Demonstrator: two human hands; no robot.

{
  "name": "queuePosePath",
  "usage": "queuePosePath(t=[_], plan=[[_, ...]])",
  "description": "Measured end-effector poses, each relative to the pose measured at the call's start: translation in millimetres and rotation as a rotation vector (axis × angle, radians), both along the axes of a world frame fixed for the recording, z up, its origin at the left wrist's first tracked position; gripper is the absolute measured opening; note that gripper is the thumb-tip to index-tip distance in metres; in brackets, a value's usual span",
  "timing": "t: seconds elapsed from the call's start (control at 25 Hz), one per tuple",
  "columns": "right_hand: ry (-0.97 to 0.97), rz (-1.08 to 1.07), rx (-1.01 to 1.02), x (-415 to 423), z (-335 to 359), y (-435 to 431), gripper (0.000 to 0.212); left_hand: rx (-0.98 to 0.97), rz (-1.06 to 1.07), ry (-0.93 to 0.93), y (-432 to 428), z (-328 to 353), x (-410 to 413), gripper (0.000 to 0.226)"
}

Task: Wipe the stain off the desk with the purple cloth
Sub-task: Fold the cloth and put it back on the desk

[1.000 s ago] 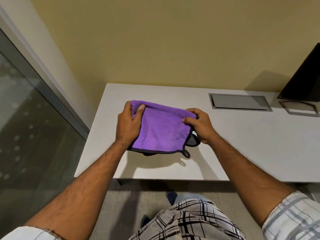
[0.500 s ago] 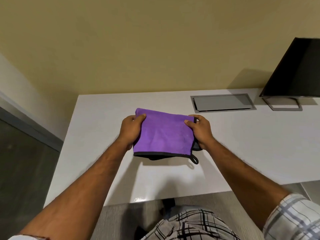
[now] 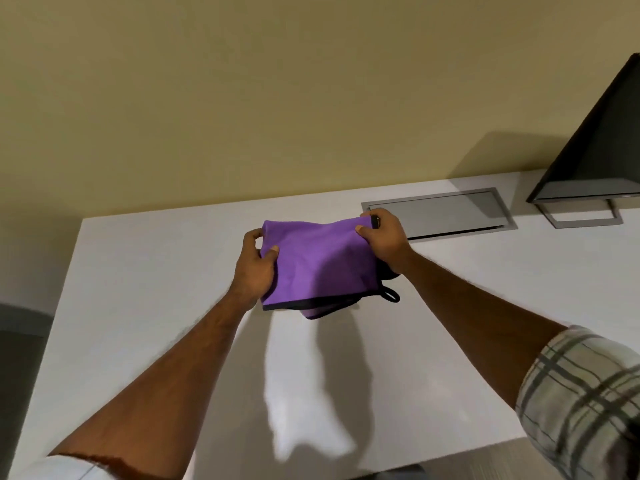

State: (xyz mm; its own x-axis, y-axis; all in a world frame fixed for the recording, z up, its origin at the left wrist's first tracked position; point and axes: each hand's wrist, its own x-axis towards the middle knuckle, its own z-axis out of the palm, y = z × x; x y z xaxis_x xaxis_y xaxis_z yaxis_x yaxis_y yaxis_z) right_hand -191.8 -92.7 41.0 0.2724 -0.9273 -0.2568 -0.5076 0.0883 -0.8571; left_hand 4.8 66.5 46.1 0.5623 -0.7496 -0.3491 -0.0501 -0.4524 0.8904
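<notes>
Both hands, left hand (image 3: 254,268) and right hand (image 3: 382,237), clamped on unlabelled purple cloth (image 3: 320,265) above desk (image 3: 156,289).

A grey rectangular cable hatch (image 3: 439,213) is set flush into the white surface near its back edge; its lid appears closed; to its right stands a dark monitor (image 3: 602,140), cut off by the picture's edge, on an open rectangular metal foot (image 3: 581,213); a plain beige wall (image 3: 277,98) runs behind; dark flooring (image 3: 20,341) shows at far left.
</notes>
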Motion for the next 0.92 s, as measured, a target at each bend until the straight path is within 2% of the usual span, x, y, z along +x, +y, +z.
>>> queuePosePath(t=[0.2, 0.32, 0.44, 0.52, 0.6, 0.68, 0.76, 0.92], plan=[[0.101, 0.101, -0.029, 32.1, -39.4, -64.1, 0.019, 0.092, 0.011, -0.022, -58.8, -39.1, 22.9, 0.043], [0.098, 0.082, 0.006, 52.2, -61.5, -94.5, 0.021, 0.134, 0.014, -0.019, -89.8, -56.8, 35.6, 0.044], [0.116, 0.116, 0.014, 66.3, -77.9, -112.8, 0.033, 0.156, 0.061, -0.06, -109.6, -69.5, 47.6, 0.047], [0.193, 0.216, -0.061, 68.5, -84.1, -118.7, 0.049, 0.208, 0.054, -0.172, -113.3, -76.1, 49.6, 0.054], [0.333, 0.355, -0.244, 67.3, -89.4, -112.5, 0.058, 0.238, -0.034, -0.398, -106.3, -84.7, 45.6, 0.061], [0.393, 0.469, -0.415, 68.2, -94.4, -92.0, 0.059, 0.201, -0.222, -0.659, -92.1, -96.7, 39.6, 0.066], [0.422, 0.599, -0.523, 70.9, -105.1, -64.9, 0.061, 0.198, -0.421, -0.841, -79.1, -113.0, 35.3, 0.072], [0.642, 0.736, -0.582, 67.0, -128.2, -34.3, 0.072, 0.389, -0.556, -0.852, -65.6, -124.1, 30.0, 0.078]])
